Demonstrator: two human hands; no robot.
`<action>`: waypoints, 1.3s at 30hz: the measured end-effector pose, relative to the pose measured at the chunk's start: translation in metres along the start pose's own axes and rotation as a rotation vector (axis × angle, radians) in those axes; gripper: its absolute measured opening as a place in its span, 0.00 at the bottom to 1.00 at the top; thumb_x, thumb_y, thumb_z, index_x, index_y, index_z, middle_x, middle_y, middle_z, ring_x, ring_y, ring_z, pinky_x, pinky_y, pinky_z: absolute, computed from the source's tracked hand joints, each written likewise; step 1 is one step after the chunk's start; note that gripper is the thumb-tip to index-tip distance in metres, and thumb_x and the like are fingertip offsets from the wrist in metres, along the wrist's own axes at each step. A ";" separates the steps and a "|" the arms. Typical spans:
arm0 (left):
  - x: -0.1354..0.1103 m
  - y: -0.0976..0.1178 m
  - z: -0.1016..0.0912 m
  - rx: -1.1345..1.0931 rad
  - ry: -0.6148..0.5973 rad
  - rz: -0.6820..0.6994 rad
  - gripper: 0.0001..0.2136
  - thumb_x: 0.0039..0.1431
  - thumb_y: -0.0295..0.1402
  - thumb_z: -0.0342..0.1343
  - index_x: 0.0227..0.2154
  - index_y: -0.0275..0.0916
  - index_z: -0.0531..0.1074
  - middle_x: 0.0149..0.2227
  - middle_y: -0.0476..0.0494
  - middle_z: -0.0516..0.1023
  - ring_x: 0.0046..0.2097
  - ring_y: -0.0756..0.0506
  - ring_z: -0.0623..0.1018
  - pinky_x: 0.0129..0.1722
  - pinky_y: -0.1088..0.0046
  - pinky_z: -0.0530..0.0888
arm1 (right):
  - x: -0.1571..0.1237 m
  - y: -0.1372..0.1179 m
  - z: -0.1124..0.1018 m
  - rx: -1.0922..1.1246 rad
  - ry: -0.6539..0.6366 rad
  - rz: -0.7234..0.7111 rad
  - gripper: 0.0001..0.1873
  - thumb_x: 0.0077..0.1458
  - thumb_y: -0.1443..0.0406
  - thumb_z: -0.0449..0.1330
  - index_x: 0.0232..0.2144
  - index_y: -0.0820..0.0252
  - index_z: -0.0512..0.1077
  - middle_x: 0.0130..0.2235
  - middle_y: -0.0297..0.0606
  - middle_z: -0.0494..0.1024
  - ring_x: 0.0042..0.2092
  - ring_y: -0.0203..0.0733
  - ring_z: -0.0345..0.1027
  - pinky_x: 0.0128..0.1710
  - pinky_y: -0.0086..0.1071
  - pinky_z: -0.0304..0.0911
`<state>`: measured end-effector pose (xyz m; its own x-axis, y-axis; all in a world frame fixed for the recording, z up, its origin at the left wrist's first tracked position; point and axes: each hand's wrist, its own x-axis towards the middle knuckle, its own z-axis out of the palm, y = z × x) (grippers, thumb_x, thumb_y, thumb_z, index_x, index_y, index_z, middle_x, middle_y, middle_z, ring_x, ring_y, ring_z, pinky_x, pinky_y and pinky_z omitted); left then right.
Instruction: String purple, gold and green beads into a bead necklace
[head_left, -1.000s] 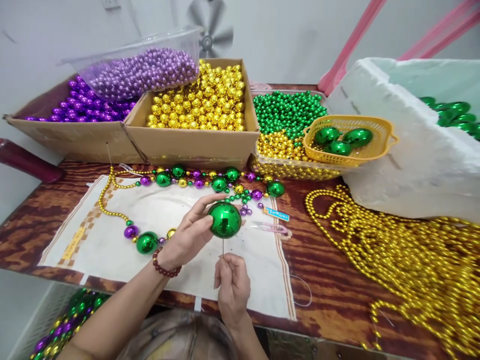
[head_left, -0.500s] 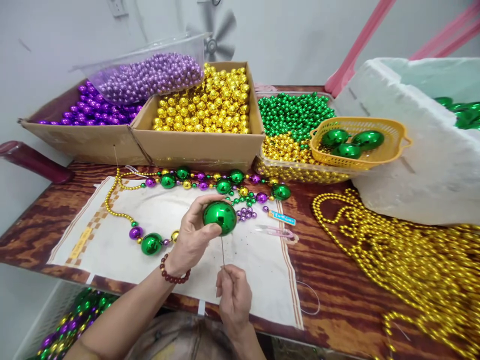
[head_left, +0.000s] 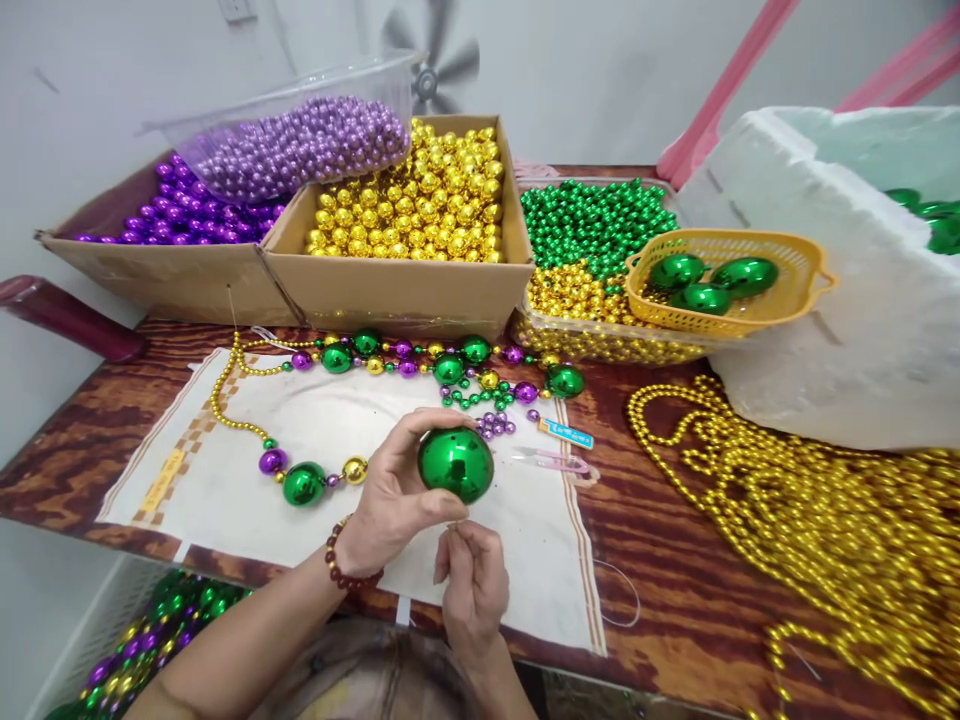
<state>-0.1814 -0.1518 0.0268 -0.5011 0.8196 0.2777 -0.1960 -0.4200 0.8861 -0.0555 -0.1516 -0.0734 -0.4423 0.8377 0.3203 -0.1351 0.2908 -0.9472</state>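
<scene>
– where do we have the green ball (head_left: 456,465)?

– up over the cloth (head_left: 300,410), near the middle of the counter (head_left: 645,520). our left grip (head_left: 390,495) has it, thumb across the near side and fingers curled round the left and far sides, opened only as wide as the ball. the dark red bracelet (head_left: 341,570) sits on that wrist.

– and our right grip (head_left: 474,580)?

– just on the near side of the ball, fingertips pinched together on a thin needle (head_left: 453,524), most of which is hidden from us.

– what lies around us on the cloth?

– left of the ball, a string of beads (head_left: 304,484) in gold, purple and green, which loops to the far side too. to the far right of the ball we see some small purple beads (head_left: 495,426), and right of it the pink scissors (head_left: 551,461).

– and farther off?

– two cardboard boxes (head_left: 397,295) side by side, purple balls in the left, gold in the right. to the right of them we have a yellow basket (head_left: 806,285) with three green balls, near a white foam box (head_left: 847,330). gold strands (head_left: 825,540) cover the right side.
</scene>
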 end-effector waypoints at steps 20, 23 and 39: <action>0.004 -0.008 0.002 0.138 0.136 -0.230 0.21 0.58 0.45 0.61 0.52 0.45 0.68 0.43 0.46 0.71 0.40 0.49 0.73 0.38 0.76 0.73 | -0.011 0.007 -0.002 -0.043 -0.046 0.164 0.07 0.68 0.67 0.48 0.37 0.58 0.65 0.21 0.25 0.63 0.20 0.29 0.58 0.21 0.25 0.54; 0.006 -0.004 -0.001 0.052 0.026 -0.278 0.22 0.63 0.45 0.55 0.58 0.47 0.65 0.50 0.41 0.70 0.46 0.45 0.74 0.43 0.68 0.76 | -0.002 0.004 -0.003 -0.031 -0.024 0.180 0.08 0.68 0.65 0.48 0.37 0.59 0.64 0.21 0.25 0.62 0.20 0.30 0.57 0.21 0.25 0.53; 0.003 -0.003 0.000 0.102 0.017 -0.036 0.19 0.56 0.38 0.65 0.51 0.47 0.73 0.48 0.44 0.73 0.45 0.48 0.75 0.43 0.76 0.75 | -0.022 0.007 -0.017 -0.154 -0.009 0.121 0.07 0.68 0.67 0.48 0.38 0.59 0.65 0.22 0.27 0.65 0.21 0.32 0.60 0.23 0.27 0.57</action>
<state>-0.1822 -0.1481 0.0254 -0.5100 0.8261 0.2398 -0.1273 -0.3482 0.9287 -0.0318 -0.1598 -0.0866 -0.4555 0.8667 0.2032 0.0566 0.2560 -0.9650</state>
